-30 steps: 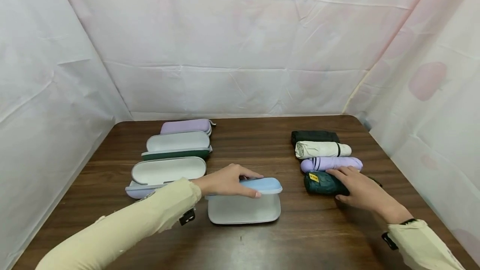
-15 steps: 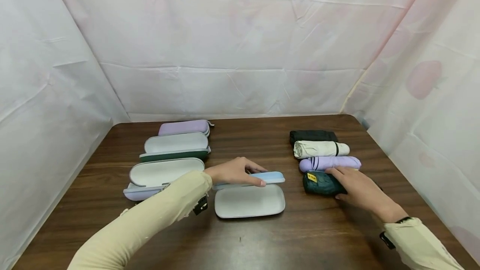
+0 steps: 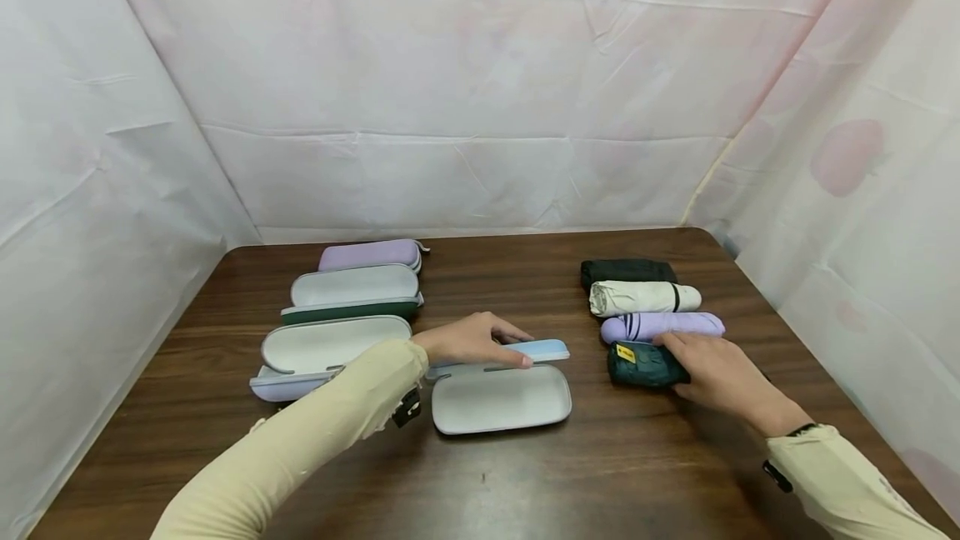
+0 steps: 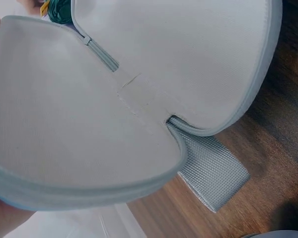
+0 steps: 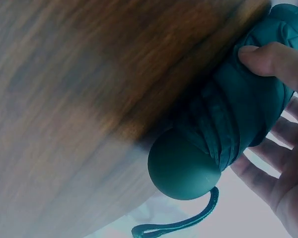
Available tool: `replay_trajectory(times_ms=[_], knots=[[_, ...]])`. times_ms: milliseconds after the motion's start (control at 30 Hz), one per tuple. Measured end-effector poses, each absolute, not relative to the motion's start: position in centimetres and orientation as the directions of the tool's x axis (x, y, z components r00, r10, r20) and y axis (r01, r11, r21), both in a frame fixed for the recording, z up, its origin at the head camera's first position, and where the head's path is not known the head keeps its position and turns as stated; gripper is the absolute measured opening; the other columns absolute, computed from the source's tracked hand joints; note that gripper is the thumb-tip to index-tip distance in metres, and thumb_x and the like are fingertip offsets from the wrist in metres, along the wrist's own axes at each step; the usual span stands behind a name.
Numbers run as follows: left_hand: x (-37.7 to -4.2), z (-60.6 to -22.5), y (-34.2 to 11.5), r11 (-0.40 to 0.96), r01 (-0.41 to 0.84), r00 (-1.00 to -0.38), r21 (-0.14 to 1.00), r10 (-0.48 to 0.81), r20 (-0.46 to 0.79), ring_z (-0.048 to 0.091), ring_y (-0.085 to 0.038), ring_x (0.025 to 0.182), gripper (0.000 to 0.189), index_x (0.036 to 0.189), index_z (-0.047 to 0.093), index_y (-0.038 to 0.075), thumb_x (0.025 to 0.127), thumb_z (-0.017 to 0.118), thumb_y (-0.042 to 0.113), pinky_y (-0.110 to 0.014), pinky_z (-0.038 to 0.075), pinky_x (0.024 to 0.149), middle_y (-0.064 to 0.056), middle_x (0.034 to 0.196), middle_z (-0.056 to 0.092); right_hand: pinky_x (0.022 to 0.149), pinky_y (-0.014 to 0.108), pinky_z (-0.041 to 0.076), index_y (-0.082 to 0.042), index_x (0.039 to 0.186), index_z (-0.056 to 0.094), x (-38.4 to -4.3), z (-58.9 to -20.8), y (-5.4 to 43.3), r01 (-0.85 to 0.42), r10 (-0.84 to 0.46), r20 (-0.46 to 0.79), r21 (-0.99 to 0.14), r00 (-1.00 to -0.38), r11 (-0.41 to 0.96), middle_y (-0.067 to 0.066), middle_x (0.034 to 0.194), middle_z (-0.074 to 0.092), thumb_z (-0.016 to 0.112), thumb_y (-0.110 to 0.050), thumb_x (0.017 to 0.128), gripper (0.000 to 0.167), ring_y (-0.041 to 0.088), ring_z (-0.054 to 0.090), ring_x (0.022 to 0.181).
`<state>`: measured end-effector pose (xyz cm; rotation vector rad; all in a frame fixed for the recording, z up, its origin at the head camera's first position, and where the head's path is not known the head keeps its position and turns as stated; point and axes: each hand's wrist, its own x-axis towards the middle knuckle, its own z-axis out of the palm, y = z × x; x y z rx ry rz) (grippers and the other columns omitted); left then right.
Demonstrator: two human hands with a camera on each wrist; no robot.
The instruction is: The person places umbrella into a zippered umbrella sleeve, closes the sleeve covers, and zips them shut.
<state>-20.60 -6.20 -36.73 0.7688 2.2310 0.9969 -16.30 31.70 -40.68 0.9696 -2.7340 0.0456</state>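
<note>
My left hand (image 3: pixel 476 340) holds the back half of a light blue zip case (image 3: pixel 501 400), thumb at its near edge and fingers behind. The case lies open, its pale grey inside facing up. In the left wrist view, both lined halves of the case (image 4: pixel 79 114) and a grey webbing loop (image 4: pixel 213 173) show close up. On the right, my right hand (image 3: pixel 720 373) grips a dark green folded umbrella (image 3: pixel 637 365) with a yellow tag. The right wrist view shows the thumb and fingers on either side of the umbrella (image 5: pixel 238 109), whose round end carries a cord.
Behind the green umbrella lie a lilac folded umbrella (image 3: pixel 663 326), a cream one (image 3: pixel 645 297) and a black one (image 3: pixel 628 272). At left stand an open lavender case (image 3: pixel 281 390), an open green case (image 3: pixel 352 312) and a shut purple case (image 3: pixel 367 255). White sheeting (image 3: pixel 480 90) encloses the table.
The left hand has tilted the blue case's back half away, opening it flatter, and the case sits slightly farther right. The right hand stays on the green umbrella with little movement.
</note>
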Motion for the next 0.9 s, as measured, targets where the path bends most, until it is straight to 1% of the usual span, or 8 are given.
replay_trajectory(times_ms=[100,300,400,533,633,700,900], knots=[[-20.6,-36.6,-6.1,0.564,0.266,-0.671,0.782,0.69,-0.27,0.055,-0.006,0.106,0.052,0.131,0.06,0.02,0.086,0.067,0.045,-0.029,0.046,0.086,0.008,0.121,0.061,0.073,0.048,0.05,-0.006,0.11,0.057,-16.3,-40.5,31.7,-0.636,-0.629,0.25,0.062,-0.736,0.769,0.011,0.097,0.064,0.091,-0.015,0.053,0.067,0.029,0.063,0.089],[-20.6,-36.4,-6.1,0.572,0.249,-0.671,0.782,0.684,-0.286,0.055,-0.006,0.105,0.054,0.132,0.059,0.02,0.086,0.066,0.046,-0.03,0.046,0.086,0.007,0.121,0.061,0.069,0.046,0.05,-0.006,0.109,0.058,-16.0,-39.4,30.7,-0.654,-0.652,0.25,0.087,-0.716,0.752,0.008,0.095,0.063,0.091,-0.019,0.054,0.065,0.026,0.062,0.087],[-20.5,-36.3,-6.3,0.575,0.24,-0.672,0.782,0.68,-0.294,0.055,-0.006,0.104,0.055,0.133,0.058,0.02,0.086,0.066,0.046,-0.03,0.046,0.086,0.006,0.12,0.061,0.069,0.044,0.05,-0.005,0.108,0.058,-15.7,-38.5,29.8,-0.676,-0.677,0.252,0.107,-0.691,0.73,0.005,0.094,0.061,0.091,-0.019,0.054,0.065,0.025,0.062,0.084],[-20.4,-36.1,-6.3,0.585,0.239,-0.669,0.775,0.678,-0.305,0.055,-0.006,0.103,0.054,0.134,0.058,0.02,0.087,0.065,0.047,-0.029,0.046,0.086,0.006,0.12,0.062,0.071,0.044,0.049,-0.003,0.109,0.058,-15.2,-37.3,28.3,-0.705,-0.712,0.246,0.131,-0.658,0.697,0.006,0.095,0.06,0.091,-0.019,0.055,0.066,0.025,0.061,0.085],[-20.4,-36.0,-6.2,0.594,0.247,-0.665,0.765,0.679,-0.312,0.055,-0.006,0.103,0.053,0.134,0.058,0.02,0.087,0.064,0.047,-0.03,0.046,0.085,0.005,0.12,0.061,0.071,0.044,0.049,-0.002,0.11,0.058,-14.9,-36.7,27.1,-0.71,-0.722,0.233,0.145,-0.652,0.689,0.007,0.095,0.06,0.09,-0.02,0.055,0.066,0.025,0.061,0.085],[-20.4,-35.9,-6.1,0.603,0.253,-0.664,0.757,0.677,-0.318,0.055,-0.007,0.104,0.054,0.134,0.057,0.02,0.088,0.063,0.048,-0.03,0.046,0.086,0.004,0.122,0.061,0.069,0.043,0.049,-0.003,0.107,0.058,-14.6,-36.4,26.4,-0.711,-0.724,0.225,0.149,-0.653,0.687,0.006,0.092,0.06,0.09,-0.019,0.055,0.064,0.025,0.061,0.083],[-20.6,-36.0,-6.1,0.618,0.253,-0.662,0.744,0.672,-0.333,0.054,-0.009,0.11,0.054,0.135,0.056,0.018,0.089,0.062,0.047,-0.032,0.045,0.089,0.002,0.125,0.06,0.067,0.041,0.049,-0.003,0.107,0.057,-14.0,-35.8,25.1,-0.729,-0.744,0.2,0.158,-0.637,0.666,0.005,0.091,0.059,0.09,-0.021,0.056,0.063,0.025,0.06,0.081]])
